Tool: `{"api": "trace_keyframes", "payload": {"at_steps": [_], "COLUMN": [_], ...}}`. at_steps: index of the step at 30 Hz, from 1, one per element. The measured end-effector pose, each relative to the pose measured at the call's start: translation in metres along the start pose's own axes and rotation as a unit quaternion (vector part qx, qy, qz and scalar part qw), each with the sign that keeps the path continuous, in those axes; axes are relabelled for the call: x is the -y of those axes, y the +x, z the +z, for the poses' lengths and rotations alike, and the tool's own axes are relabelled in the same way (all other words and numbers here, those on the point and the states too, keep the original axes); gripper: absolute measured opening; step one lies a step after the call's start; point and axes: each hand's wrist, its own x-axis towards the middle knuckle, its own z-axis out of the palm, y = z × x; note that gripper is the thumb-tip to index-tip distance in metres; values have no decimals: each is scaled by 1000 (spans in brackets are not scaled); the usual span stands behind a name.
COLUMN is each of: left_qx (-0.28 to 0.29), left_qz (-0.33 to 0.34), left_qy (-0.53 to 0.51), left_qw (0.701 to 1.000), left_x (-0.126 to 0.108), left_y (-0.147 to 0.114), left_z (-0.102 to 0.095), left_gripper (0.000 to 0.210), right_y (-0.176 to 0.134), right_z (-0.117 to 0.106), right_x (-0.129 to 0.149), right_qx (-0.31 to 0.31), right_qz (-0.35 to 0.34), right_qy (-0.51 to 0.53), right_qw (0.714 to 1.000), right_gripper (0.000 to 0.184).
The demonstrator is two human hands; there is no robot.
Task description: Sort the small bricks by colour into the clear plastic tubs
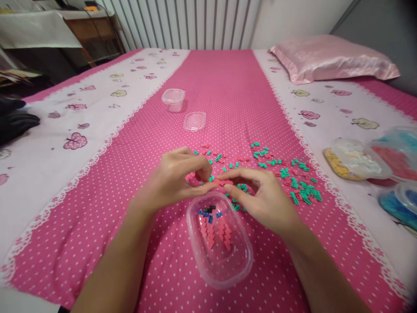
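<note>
Over the bed, both hands meet on small coral-red interlocking bricks [223, 182]. My right hand [265, 195] pinches them between thumb and fingertips. The thumb of my left hand [177, 176] touches the same bricks from the left, its fingers curled in; whatever lies inside that curl is hidden. Just below my hands lies a clear plastic lid [239, 265]. On it are zigzag strips of joined coral bricks [224, 234], several blue bricks [205, 214] and a few black bricks [210, 208]. Loose green bricks [306, 193] and red ones are scattered beyond and to the right.
A small clear tub [173, 100] and a second lid [195, 121] lie farther back on the pink dotted bedspread [221, 82]. At right are containers of yellow and white pieces [355, 161], red pieces [395, 161] and blue pieces [395, 208]. A pink pillow [332, 58] rests behind; black gloves [16, 121] lie at left.
</note>
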Motion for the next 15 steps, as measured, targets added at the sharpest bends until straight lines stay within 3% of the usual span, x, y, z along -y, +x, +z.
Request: {"api": "trace_keyframes", "payload": {"at_steps": [4,7,9,11,15], "left_qx": [21,1,10,59,147], "left_qz": [-33,-105,-155,-176,-165], "left_qy": [-9,12,55,89,88], "left_qw": [999,994,986,979,971], "left_x": [7,17,23,27,33], "left_y": [-3,-7,-8,-8,-10], "left_z": [-13,-20,-20,-18,-11], "left_gripper": [21,13,19,25,17], "right_y": [-4,-9,-13,-15,-18], "right_z": [3,2,-2,-6,-10], "right_x": [2,6,11,15,21], "right_qx": [-39,-70,-27,57,168], "right_qz": [-6,-14,-32,-73,-137], "right_qy": [-18,-34,-55,-80,-126], "right_qw": [999,997,998,992,968], "right_gripper": [21,24,15,9,20]}}
